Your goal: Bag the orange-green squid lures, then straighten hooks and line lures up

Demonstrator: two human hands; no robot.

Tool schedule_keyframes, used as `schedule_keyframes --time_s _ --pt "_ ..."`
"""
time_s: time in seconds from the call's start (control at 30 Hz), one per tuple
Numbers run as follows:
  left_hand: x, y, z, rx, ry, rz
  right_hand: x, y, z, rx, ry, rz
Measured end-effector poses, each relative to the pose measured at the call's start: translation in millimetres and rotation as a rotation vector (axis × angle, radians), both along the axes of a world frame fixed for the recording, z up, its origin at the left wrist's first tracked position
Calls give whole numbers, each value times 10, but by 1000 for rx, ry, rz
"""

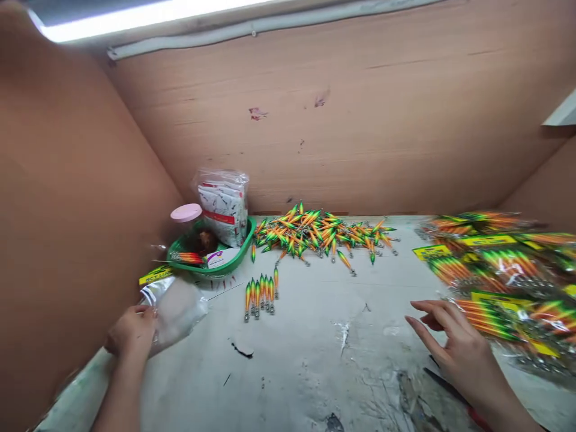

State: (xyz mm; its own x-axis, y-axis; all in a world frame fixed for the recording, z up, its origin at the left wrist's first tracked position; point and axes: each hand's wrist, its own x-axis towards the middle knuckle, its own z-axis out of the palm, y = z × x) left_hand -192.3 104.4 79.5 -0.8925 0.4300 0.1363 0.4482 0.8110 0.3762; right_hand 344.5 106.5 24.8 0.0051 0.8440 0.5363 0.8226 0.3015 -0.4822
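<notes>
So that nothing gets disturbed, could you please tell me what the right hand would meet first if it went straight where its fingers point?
Across the tabletop, the right hand would probably meet the heap of lures; its height is unclear, so it might pass above.

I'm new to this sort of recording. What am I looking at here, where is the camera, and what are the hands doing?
There is no machine here: these are a person's two bare hands. The single picture comes from a camera worn on the head, looking forward and down.

On the table, a pile of green-and-orange lures lies near the back wall, with a small row nearer the person. A green basket stands at the left; filled packs of lures lie at the right.

The left hand has its fingers at the edge of a clear bag; how firmly it grips is hard to tell. The right hand is open, with nothing visible in it.
</notes>
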Motion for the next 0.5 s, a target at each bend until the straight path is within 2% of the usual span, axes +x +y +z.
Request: schedule_keyframes --time_s 0.1,0.2,0.27,0.37,0.43,0.5 --pt "-23 -42 -40 -15 48 -11 -96 11 -19 -5 -12 32" --pt "9 -76 -45 16 79 -50 -349 38 -1 -7 19 117" --pt "13 -71 -44 31 60 -69 -635 97 1 -55 40 263" --pt "-4 -73 -48 54 -2 -133 -1166 279 -55 -218 -6 520" --pt "-24 -100 -60 90 -26 -183 -1511 451 -130 -306 -51 598" --pt "-49 -130 -84 158 -22 -235 -1800 630 -211 -339 -67 619"
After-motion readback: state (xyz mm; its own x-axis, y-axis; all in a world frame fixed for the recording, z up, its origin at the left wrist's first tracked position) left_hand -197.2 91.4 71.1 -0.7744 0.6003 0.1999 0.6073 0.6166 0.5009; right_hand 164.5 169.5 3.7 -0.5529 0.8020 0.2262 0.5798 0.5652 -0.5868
